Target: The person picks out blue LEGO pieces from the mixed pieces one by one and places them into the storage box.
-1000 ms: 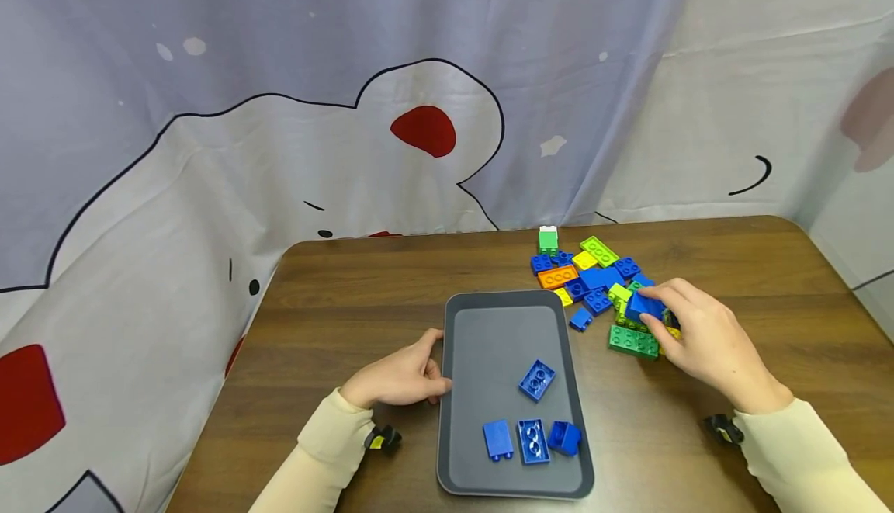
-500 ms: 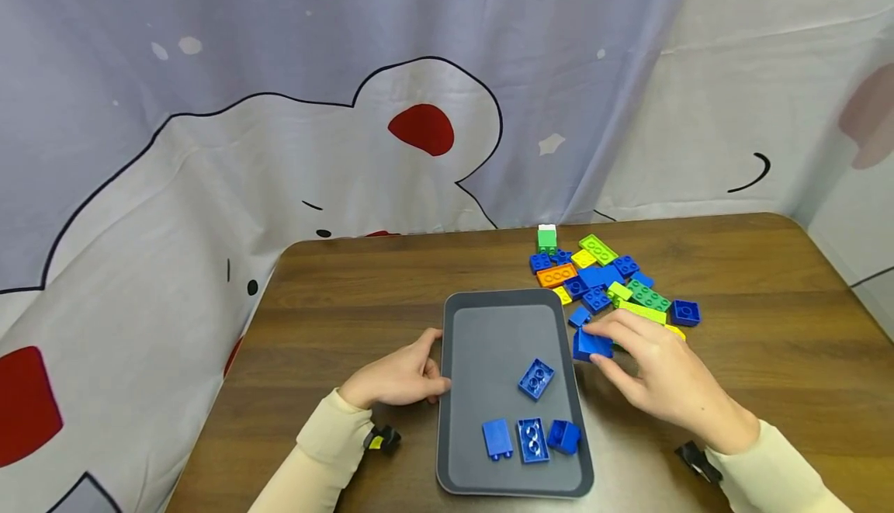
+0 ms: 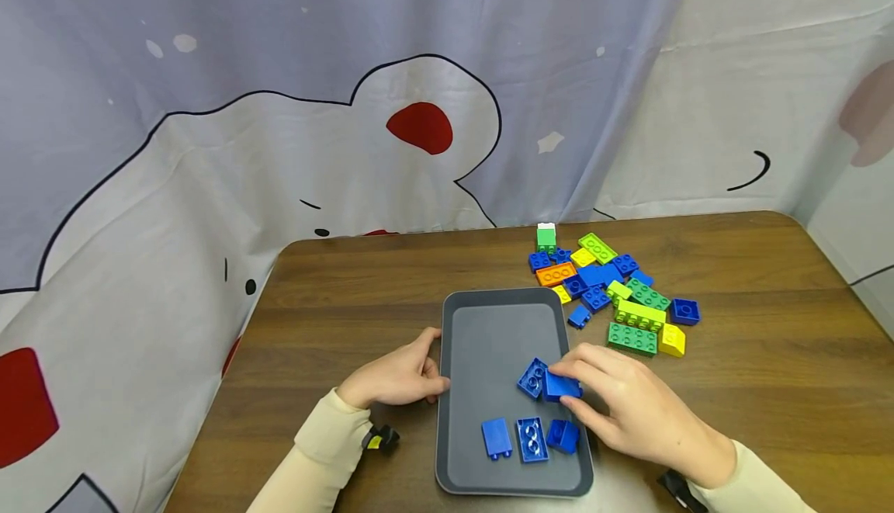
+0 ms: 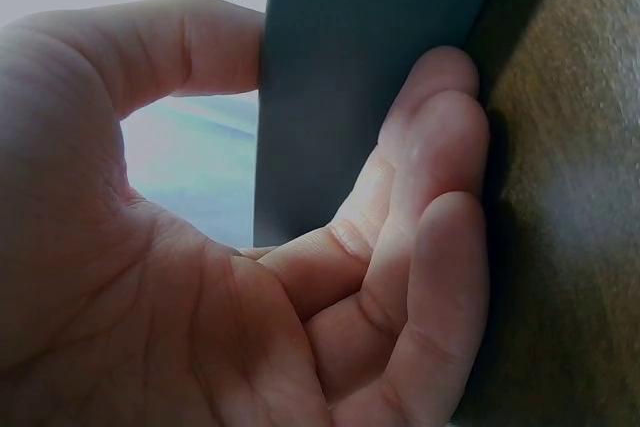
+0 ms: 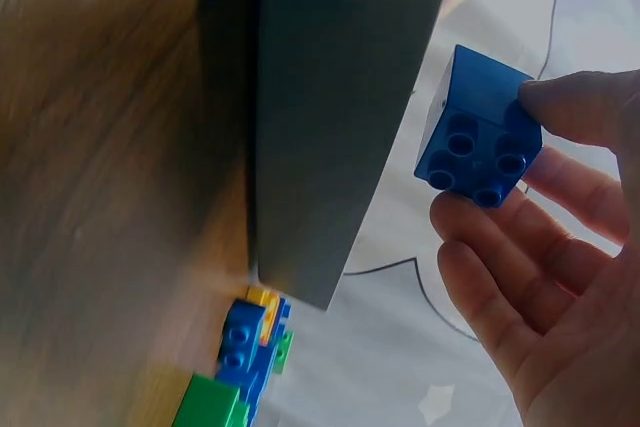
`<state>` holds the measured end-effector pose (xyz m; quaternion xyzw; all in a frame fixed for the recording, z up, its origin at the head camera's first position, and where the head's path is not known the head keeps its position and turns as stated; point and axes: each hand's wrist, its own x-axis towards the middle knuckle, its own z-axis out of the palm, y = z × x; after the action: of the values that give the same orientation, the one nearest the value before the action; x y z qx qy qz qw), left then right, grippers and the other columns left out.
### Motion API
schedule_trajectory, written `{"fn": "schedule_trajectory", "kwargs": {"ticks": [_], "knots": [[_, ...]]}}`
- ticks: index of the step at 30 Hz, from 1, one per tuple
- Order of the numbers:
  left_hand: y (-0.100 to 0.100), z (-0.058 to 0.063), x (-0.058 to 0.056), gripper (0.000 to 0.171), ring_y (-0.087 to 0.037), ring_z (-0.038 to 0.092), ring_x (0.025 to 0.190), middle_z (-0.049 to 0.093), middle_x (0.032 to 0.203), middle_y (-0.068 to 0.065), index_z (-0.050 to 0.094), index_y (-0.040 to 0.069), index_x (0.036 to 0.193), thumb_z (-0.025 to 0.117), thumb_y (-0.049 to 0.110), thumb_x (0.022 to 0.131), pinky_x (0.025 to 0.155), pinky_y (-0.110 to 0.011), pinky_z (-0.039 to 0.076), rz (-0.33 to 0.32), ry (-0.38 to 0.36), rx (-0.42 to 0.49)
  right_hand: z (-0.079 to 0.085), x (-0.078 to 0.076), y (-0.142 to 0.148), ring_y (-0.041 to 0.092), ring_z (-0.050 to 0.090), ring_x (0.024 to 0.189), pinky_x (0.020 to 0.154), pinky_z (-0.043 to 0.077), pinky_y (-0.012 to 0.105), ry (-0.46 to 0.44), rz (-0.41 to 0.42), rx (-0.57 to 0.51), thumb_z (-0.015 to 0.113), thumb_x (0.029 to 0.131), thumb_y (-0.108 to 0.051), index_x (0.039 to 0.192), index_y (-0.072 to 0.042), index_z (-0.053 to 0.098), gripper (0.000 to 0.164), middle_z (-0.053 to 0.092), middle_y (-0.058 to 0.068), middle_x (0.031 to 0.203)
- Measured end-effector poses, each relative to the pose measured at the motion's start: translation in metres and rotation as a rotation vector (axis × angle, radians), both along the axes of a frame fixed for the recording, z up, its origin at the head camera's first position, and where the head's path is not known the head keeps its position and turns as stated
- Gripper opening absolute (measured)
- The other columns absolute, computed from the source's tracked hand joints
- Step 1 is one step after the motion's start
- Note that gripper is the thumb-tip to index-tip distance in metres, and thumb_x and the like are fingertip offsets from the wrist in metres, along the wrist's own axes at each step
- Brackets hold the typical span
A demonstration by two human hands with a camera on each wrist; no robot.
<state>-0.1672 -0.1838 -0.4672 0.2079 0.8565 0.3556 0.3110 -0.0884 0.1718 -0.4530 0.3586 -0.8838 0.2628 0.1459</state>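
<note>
My right hand (image 3: 628, 412) pinches a blue toy brick (image 3: 561, 387) between thumb and fingers over the right side of a grey tray (image 3: 482, 342). In the right wrist view the studs of this blue brick (image 5: 478, 162) face the camera, beside the tray's wall (image 5: 340, 97). Several other blue bricks lie in the tray: an upturned one (image 3: 531, 378) overlapped by the held brick, and a row near the front end with another upturned brick (image 3: 532, 440). At the tray's left edge my left hand (image 3: 401, 373) has its thumb on the rim and its fingers against the outer wall (image 4: 320, 97).
Behind and right of the tray, a loose pile of bricks lies on the wooden table (image 3: 349, 280), with green (image 3: 632, 337), yellow (image 3: 672, 340), orange (image 3: 556, 274) and blue ones (image 3: 685, 311). A patterned curtain (image 3: 279, 164) hangs behind the table.
My right hand has carried the blue brick from the pile leftward and nearer, to over the tray. The pile shows more fully now. My left hand has stayed at the tray's edge.
</note>
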Motion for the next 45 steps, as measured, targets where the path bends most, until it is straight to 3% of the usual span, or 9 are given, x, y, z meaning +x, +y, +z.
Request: {"fn": "schedule_trajectory", "kwargs": {"ticks": [13, 15, 18, 22, 28, 31, 35, 45], "knots": [[0.0, 0.0, -0.001, 0.088, -0.009, 0.056, 0.062, 0.07, 0.074, -0.001, 0.013, -0.001, 0.16, 0.067, 0.023, 0.095, 0.059, -0.025, 0.042, -0.002, 0.007, 0.005, 0.002, 0.01, -0.011, -0.001, 0.061, 0.093, 0.081, 0.058, 0.027, -0.016, 0.04, -0.017, 0.086, 0.084, -0.02, 0.12, -0.022, 0.072, 0.039, 0.065, -0.015, 0.112], [0.001, -0.001, -0.001, 0.088, -0.008, 0.056, 0.062, 0.071, 0.074, -0.001, 0.014, -0.002, 0.16, 0.067, 0.023, 0.095, 0.059, -0.025, 0.042, -0.003, 0.01, 0.005, 0.002, 0.01, -0.011, -0.001, 0.062, 0.098, 0.084, 0.058, 0.028, -0.022, 0.041, -0.002, 0.086, 0.084, -0.024, 0.124, -0.023, 0.07, 0.042, 0.064, -0.016, 0.116], [0.001, -0.001, -0.001, 0.088, -0.008, 0.056, 0.062, 0.071, 0.074, -0.001, 0.014, -0.002, 0.16, 0.067, 0.023, 0.095, 0.059, -0.025, 0.042, -0.005, 0.012, 0.003, 0.002, 0.011, -0.01, 0.004, 0.06, 0.118, 0.094, 0.057, 0.037, -0.024, 0.035, 0.06, 0.085, 0.084, -0.04, 0.14, -0.028, 0.062, 0.062, 0.061, -0.013, 0.136], [0.001, 0.0, -0.001, 0.087, -0.009, 0.057, 0.062, 0.071, 0.074, -0.001, 0.014, -0.002, 0.16, 0.067, 0.023, 0.095, 0.059, -0.025, 0.042, -0.003, 0.014, 0.005, 0.003, 0.013, -0.01, 0.014, 0.047, 0.143, 0.106, 0.048, 0.048, -0.027, 0.041, 0.136, 0.083, 0.08, -0.058, 0.157, -0.033, 0.043, 0.09, 0.041, -0.008, 0.163], [0.001, 0.001, -0.001, 0.086, -0.008, 0.056, 0.062, 0.07, 0.074, -0.001, 0.015, -0.002, 0.159, 0.067, 0.023, 0.095, 0.06, -0.024, 0.042, -0.005, 0.019, 0.004, 0.001, 0.012, -0.009, 0.019, 0.043, 0.148, 0.118, 0.024, 0.033, 0.008, 0.048, 0.134, 0.084, 0.078, -0.059, 0.158, -0.029, 0.042, 0.094, 0.035, -0.005, 0.167], [0.001, 0.001, -0.001, 0.086, -0.009, 0.056, 0.062, 0.07, 0.074, -0.001, 0.015, -0.002, 0.159, 0.066, 0.023, 0.095, 0.06, -0.024, 0.042, -0.007, 0.019, 0.001, 0.001, 0.011, -0.006, 0.021, 0.043, 0.148, 0.119, 0.03, 0.038, -0.019, 0.041, 0.145, 0.082, 0.08, -0.06, 0.158, -0.029, 0.042, 0.092, 0.035, -0.004, 0.167], [0.002, 0.001, 0.0, 0.086, -0.009, 0.058, 0.063, 0.071, 0.074, -0.001, 0.015, -0.002, 0.159, 0.067, 0.024, 0.095, 0.062, -0.025, 0.044, -0.01, 0.017, 0.001, 0.001, 0.01, -0.001, 0.021, 0.041, 0.15, 0.11, 0.042, 0.053, -0.053, 0.014, 0.171, 0.081, 0.081, -0.061, 0.157, -0.03, 0.043, 0.091, 0.034, -0.005, 0.168], [-0.001, -0.002, 0.0, 0.087, -0.01, 0.058, 0.063, 0.07, 0.074, -0.001, 0.014, 0.0, 0.16, 0.067, 0.025, 0.095, 0.061, -0.025, 0.043, 0.0, 0.009, 0.003, 0.003, 0.0, 0.027, 0.024, 0.044, 0.146, 0.11, 0.041, 0.057, -0.049, -0.074, 0.204, 0.083, 0.08, -0.056, 0.156, -0.028, 0.046, 0.089, 0.039, 0.0, 0.165]]}}
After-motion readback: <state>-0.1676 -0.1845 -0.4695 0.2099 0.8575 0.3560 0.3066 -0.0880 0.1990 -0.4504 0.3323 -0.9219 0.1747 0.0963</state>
